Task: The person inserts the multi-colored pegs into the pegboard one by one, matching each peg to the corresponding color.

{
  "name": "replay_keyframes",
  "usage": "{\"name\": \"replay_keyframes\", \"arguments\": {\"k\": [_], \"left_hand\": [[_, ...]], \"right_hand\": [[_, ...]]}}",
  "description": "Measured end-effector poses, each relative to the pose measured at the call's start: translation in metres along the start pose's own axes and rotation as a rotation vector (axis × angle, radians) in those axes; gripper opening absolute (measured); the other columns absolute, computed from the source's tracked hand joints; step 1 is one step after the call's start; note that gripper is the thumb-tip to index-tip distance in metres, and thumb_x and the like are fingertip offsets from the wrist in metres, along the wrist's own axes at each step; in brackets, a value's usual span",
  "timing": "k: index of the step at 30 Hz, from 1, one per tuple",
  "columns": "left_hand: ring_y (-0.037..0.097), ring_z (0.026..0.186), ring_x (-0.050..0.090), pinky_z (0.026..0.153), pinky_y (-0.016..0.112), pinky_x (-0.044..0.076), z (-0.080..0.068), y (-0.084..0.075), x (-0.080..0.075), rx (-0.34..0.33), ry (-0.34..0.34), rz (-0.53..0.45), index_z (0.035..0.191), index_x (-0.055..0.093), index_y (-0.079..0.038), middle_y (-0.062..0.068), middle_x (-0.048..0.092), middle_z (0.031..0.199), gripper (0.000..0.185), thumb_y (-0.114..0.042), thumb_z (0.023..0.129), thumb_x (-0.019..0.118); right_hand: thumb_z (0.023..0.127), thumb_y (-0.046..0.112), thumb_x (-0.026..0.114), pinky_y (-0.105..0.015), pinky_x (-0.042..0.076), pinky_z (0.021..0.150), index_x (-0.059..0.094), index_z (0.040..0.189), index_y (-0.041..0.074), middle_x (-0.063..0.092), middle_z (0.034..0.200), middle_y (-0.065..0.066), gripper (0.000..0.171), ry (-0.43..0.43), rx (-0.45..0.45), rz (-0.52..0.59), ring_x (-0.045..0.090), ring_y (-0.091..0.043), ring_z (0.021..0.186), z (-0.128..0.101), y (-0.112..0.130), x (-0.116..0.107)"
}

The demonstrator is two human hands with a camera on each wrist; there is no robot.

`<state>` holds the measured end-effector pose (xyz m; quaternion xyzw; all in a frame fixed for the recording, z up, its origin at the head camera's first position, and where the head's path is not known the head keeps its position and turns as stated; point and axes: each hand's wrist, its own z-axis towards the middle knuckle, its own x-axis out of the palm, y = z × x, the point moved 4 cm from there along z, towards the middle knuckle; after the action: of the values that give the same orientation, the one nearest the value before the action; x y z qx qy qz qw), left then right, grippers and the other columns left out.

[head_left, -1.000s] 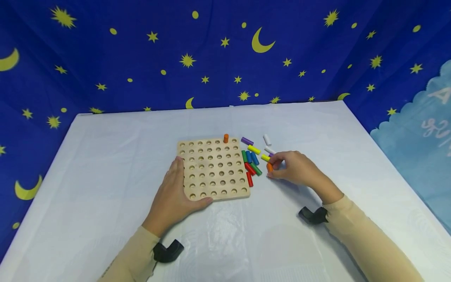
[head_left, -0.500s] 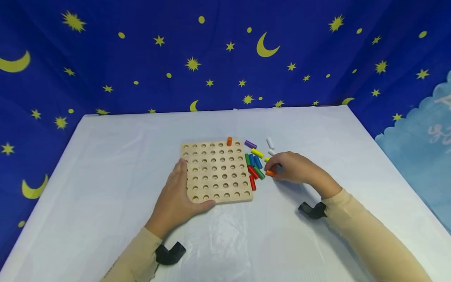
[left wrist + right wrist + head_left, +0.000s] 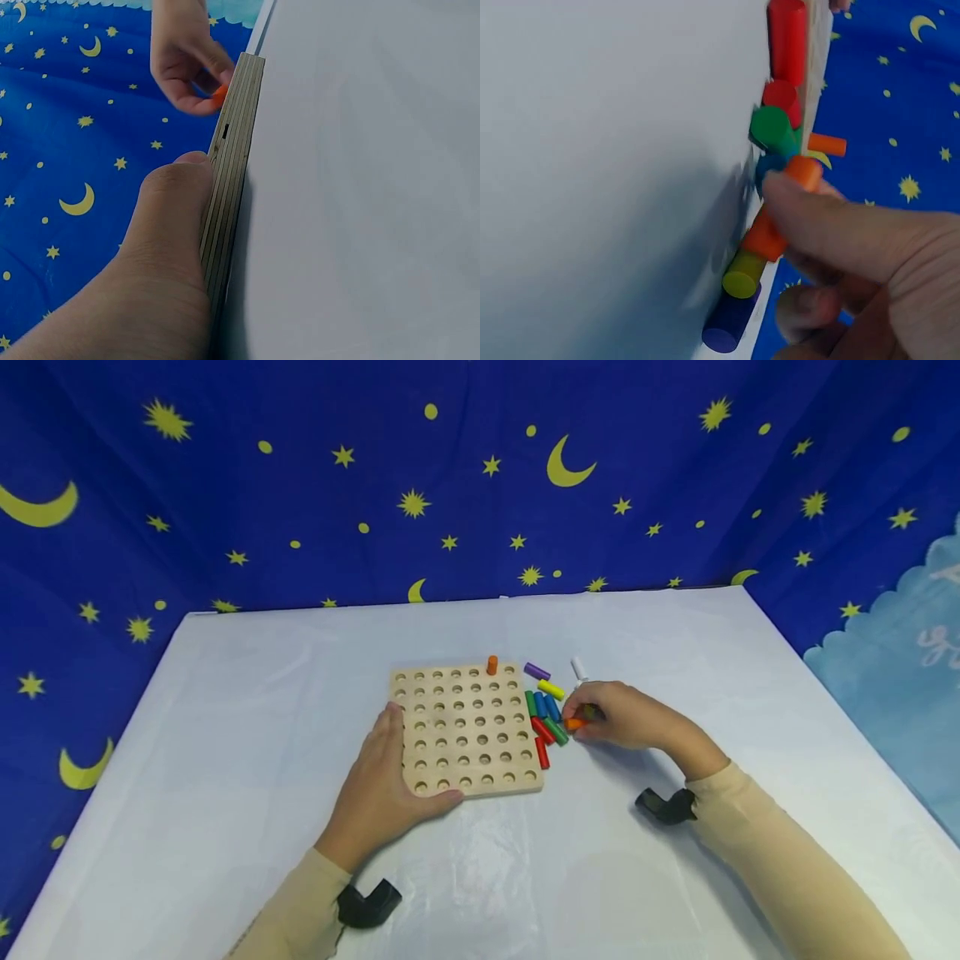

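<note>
Orange peg (image 3: 576,724) lies pinched in the right hand's (image 3: 626,727) fingertips, its long axis seemingly level, just off the wooden pegboard's (image 3: 467,730) right edge; the left hand (image 3: 378,785) rests flat on the board's near-left corner, farther off.

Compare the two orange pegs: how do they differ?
The orange peg on the board stands upright in a hole at the far edge, untouched; the orange peg in the right hand lies nearly level, pinched by the fingers beside the loose pegs. Both look the same colour and shape.
</note>
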<state>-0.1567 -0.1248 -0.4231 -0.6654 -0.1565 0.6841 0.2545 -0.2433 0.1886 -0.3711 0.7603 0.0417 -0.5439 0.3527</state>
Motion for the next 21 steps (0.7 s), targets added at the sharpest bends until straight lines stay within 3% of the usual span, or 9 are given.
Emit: {"name": "replay_keyframes", "arguments": {"k": [9, 21], "left_hand": [[0.032, 0.155, 0.009, 0.123, 0.053, 0.022, -0.001, -0.001, 0.001, -0.016, 0.003, 0.021, 0.160, -0.005, -0.010, 0.011, 0.002, 0.168, 0.145, -0.090, 0.060, 0.064], [0.034, 0.155, 0.010, 0.122, 0.054, 0.023, -0.001, -0.005, 0.004, -0.017, 0.002, 0.038, 0.159, -0.005, -0.008, 0.013, 0.001, 0.168, 0.145, -0.090, 0.061, 0.064]], "right_hand": [[0.090, 0.013, 0.074, -0.027, 0.043, 0.058, 0.067, 0.109, 0.014, 0.065, 0.102, -0.004, 0.020, -0.103, 0.034, 0.171, 0.049, -0.020, 0.068, 0.021, -0.001, -0.016], [0.087, 0.025, 0.078, -0.032, 0.045, 0.067, 0.067, 0.100, 0.016, 0.069, 0.103, -0.002, 0.020, -0.213, 0.068, 0.273, 0.052, -0.023, 0.073, 0.061, 0.003, -0.020]]}}
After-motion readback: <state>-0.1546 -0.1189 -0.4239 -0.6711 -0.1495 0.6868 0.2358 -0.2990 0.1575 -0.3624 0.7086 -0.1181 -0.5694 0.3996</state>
